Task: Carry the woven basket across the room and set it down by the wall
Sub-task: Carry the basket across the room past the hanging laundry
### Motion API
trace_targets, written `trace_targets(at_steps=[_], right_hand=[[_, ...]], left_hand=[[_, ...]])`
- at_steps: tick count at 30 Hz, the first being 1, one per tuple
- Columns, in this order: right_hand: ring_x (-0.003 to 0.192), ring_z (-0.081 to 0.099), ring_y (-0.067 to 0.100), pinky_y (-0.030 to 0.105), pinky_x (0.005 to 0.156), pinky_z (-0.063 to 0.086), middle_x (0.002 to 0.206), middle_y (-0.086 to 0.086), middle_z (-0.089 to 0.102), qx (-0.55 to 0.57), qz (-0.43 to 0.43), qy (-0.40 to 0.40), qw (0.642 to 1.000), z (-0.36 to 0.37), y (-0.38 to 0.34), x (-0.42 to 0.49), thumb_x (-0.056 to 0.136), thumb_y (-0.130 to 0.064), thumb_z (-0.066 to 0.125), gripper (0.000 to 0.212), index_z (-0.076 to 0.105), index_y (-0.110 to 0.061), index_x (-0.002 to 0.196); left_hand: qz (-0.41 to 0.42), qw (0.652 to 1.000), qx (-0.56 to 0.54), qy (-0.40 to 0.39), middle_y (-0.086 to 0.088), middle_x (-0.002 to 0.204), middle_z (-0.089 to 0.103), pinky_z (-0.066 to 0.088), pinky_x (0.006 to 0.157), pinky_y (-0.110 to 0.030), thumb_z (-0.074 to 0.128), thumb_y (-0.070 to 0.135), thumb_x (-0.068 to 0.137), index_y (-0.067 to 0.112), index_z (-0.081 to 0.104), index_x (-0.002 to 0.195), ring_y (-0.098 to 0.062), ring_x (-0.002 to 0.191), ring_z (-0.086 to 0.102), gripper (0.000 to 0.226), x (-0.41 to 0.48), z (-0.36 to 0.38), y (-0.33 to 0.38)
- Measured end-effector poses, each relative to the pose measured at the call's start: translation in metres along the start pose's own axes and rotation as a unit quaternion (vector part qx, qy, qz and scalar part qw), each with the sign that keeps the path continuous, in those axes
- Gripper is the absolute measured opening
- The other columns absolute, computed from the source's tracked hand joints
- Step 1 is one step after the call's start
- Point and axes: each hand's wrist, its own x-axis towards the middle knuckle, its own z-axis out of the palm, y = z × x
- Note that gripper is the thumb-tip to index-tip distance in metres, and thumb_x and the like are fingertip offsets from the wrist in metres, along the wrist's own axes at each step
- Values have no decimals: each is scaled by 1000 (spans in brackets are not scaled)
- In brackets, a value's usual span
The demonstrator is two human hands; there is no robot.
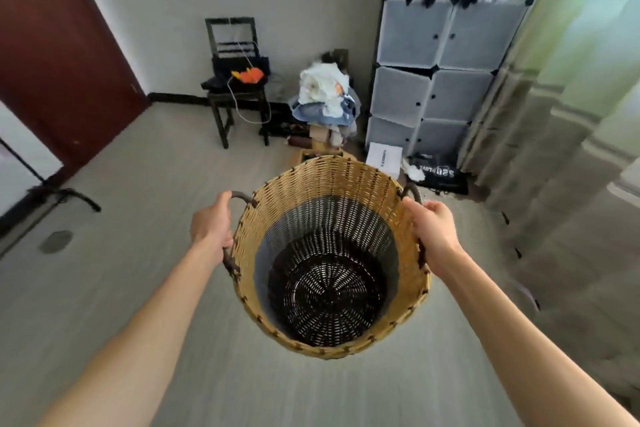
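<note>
A tall round woven basket [332,184] hangs in front of me above the floor, tan at the rim, grey in the middle band and dark brown at the bottom. It is empty inside. My left hand [212,224] is closed around its dark left handle. My right hand [434,229] grips the dark right handle on the opposite side. The far wall [270,10] lies ahead, beyond the basket.
A dark chair [239,94] with cables and an orange item stands by the far wall. A pile of clothes [325,97] sits beside a grey cube wardrobe [440,55]. Bags and paper lie at the wardrobe's foot. Curtains [561,135] hang on the right, a red-brown door [59,55] on the left.
</note>
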Motion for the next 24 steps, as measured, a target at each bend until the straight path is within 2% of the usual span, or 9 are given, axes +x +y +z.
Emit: trace_targets(at_steps=[3,5,7,10,13,16,18,21,24], right_hand=[[37,47,3,19,37,38,46,-13,55,11,-10,-69,997,73,-39,-21,91,-44,63,31,69,-13,92],[32,38,3,21,36,32,41,-13,44,25,-18,-86,996,122,-60,-39,90,-46,63,31,66,-16,81],[34,33,6,25,42,28,42,-12,38,41,-26,-97,994,171,-78,-56,89,-46,64,31,59,-23,69],[33,32,5,25,40,26,39,-14,38,51,-45,-118,991,245,-102,-81,87,-43,67,31,57,-25,63],[29,38,3,21,33,29,37,-13,44,50,-67,-145,986,317,-121,-103,85,-36,68,23,63,-21,68],[34,47,6,20,36,35,41,-10,55,20,-85,-175,981,391,-132,-119,81,-35,70,19,69,-17,78],[45,58,10,26,47,43,53,-6,67,5,-89,-196,977,438,-132,-124,78,-37,72,20,74,-18,81],[56,61,14,30,54,46,59,-7,69,-11,-94,-229,969,508,-133,-128,75,-38,72,18,73,-21,77],[45,51,10,29,46,39,47,-8,59,-29,-106,-259,960,573,-138,-132,76,-42,70,21,72,-22,80]], left_hand=[[18,999,-17,28,-5,59,45,47,45,-34,60,57,78,9,63,88,-21,50,41,49,26,-78,26],[28,998,-30,50,-22,84,63,58,69,-48,59,60,78,5,63,106,-38,73,59,62,43,-131,38],[36,995,-54,70,-28,117,64,51,89,-55,59,61,77,5,62,111,-45,102,62,65,55,-185,48],[48,986,-104,119,-20,76,62,57,67,-50,62,60,73,-2,59,119,-19,53,49,77,71,-266,61],[58,974,-154,155,-5,57,44,35,36,-25,63,56,74,-5,60,113,-13,42,29,72,89,-340,66],[59,965,-180,180,3,58,33,22,36,-22,62,52,79,16,56,80,-12,40,25,36,105,-397,70],[57,957,-198,203,4,55,28,18,37,-24,61,50,80,21,42,66,-12,39,22,37,118,-427,69],[49,947,-210,239,3,54,25,16,39,-25,61,47,80,22,39,61,-14,41,19,39,142,-468,69],[53,937,-205,277,4,50,26,19,38,-25,59,46,83,21,40,62,-15,41,20,38,167,-502,69]])
